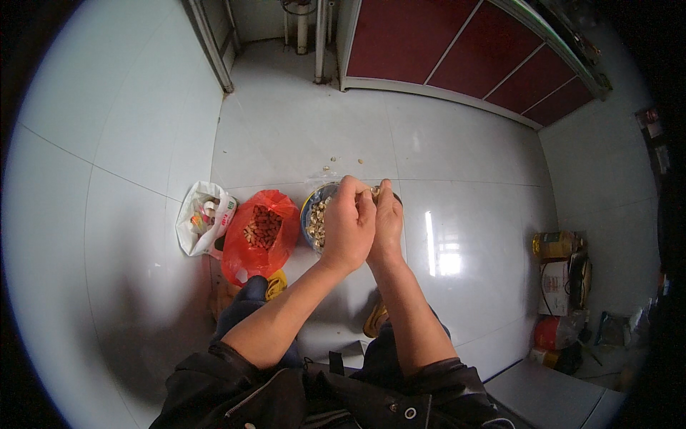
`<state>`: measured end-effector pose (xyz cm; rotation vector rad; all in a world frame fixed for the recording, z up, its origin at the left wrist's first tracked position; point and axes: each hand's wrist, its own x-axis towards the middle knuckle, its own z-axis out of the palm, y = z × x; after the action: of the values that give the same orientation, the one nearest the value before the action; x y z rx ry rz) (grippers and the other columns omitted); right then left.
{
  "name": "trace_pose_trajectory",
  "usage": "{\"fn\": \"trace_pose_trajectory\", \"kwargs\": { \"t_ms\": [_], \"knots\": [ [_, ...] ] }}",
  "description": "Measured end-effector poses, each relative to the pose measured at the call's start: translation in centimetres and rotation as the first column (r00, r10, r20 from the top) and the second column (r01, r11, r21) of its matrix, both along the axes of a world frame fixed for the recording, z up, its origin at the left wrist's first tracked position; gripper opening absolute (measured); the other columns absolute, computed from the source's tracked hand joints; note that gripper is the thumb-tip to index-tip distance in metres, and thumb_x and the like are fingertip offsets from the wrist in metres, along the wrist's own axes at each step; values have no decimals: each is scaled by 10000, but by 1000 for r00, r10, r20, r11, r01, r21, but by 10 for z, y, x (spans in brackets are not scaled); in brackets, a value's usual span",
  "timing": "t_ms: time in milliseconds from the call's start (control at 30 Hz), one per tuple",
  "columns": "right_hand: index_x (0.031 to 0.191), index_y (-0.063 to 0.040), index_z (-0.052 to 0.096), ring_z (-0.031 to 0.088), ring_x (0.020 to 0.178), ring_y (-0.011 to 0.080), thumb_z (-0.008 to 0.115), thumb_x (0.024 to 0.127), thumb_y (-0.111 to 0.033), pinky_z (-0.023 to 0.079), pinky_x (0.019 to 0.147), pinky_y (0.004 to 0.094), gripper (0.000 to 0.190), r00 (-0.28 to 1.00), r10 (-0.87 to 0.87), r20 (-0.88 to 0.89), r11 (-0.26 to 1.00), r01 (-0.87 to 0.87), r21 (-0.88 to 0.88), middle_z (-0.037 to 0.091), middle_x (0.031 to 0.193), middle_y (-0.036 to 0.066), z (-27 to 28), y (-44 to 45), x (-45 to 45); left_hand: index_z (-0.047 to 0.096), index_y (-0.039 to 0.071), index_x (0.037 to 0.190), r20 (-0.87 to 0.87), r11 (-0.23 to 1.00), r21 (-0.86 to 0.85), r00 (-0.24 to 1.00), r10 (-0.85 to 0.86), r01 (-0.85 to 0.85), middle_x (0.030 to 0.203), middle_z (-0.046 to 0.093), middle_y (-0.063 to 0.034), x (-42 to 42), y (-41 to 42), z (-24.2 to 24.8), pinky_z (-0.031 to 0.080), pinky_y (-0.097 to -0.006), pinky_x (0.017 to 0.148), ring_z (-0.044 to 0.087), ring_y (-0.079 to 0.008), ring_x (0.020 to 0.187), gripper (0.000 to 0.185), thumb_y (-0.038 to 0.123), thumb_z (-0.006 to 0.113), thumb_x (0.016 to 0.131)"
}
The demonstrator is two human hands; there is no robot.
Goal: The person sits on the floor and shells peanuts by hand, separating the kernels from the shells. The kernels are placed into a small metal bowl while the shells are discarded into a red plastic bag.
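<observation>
My left hand [351, 225] and my right hand [388, 220] are close together above a round basin [304, 214] on the floor. The fingers of the left hand are curled, with thumb and forefinger near the right fingers. Pale shell-like pieces [375, 191] show between the two hands; whether they are held or lie in the basin behind is unclear. Broken nut shells [317, 222] fill the visible left part of the basin, and the hands hide most of the rest. Left of it stands an open red plastic bag [284, 214] with reddish-brown peanuts [262, 228] inside.
A white plastic bag [187, 230] with mixed wrappers stands by the left wall. Shell bits [360, 161] lie beyond the basin. Red-fronted cabinets [407, 43] line the far side. An oil bottle [552, 245] and a white box [554, 287] are at the right wall. Yellow shoes [375, 319] flank the basin's near side.
</observation>
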<state>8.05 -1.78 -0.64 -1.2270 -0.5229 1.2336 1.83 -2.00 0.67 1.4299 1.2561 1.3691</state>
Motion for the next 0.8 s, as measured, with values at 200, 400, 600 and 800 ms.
{"fn": "trace_pose_trajectory", "kwargs": {
  "t_ms": [200, 400, 600, 800],
  "knots": [
    [626, -106, 423, 360, 500, 67, 344, 1002, -386, 308, 447, 252, 476, 999, -25, 46, 998, 28, -54, 425, 572, -39, 5, 3, 2, 479, -22, 800, -42, 986, -156, 998, 55, -61, 677, 559, -155, -4, 8, -3, 439, -370, 600, 526, -284, 600, 201, 137, 556, 896],
    [601, -147, 342, 277, 407, 64, 370, 983, -433, 226, 371, 247, 479, 1000, 7, -6, 999, -7, -41, 327, 492, -51, 8, 3, 14, 499, -29, 754, -133, 950, -286, 987, 92, -127, 674, 560, -164, -15, 18, -9, 429, -393, 611, 515, -284, 601, 281, 206, 572, 890],
    [605, -141, 374, 289, 402, 63, 376, 978, -444, 225, 364, 247, 481, 1000, -7, -20, 995, 5, -101, 339, 496, -48, 8, 3, 11, 599, -15, 807, -177, 953, -267, 979, 96, -142, 749, 590, -155, -15, 20, -19, 453, -368, 679, 550, -281, 671, 283, 251, 559, 897],
    [686, -85, 511, 386, 470, 59, 385, 979, -441, 297, 400, 229, 477, 999, 44, 4, 991, -44, -124, 456, 574, -31, 7, 2, 7, 652, 1, 884, 120, 962, -263, 992, -44, 75, 817, 599, -137, -9, 19, -18, 459, -329, 685, 565, -230, 703, 303, 301, 612, 873]
  ]
}}
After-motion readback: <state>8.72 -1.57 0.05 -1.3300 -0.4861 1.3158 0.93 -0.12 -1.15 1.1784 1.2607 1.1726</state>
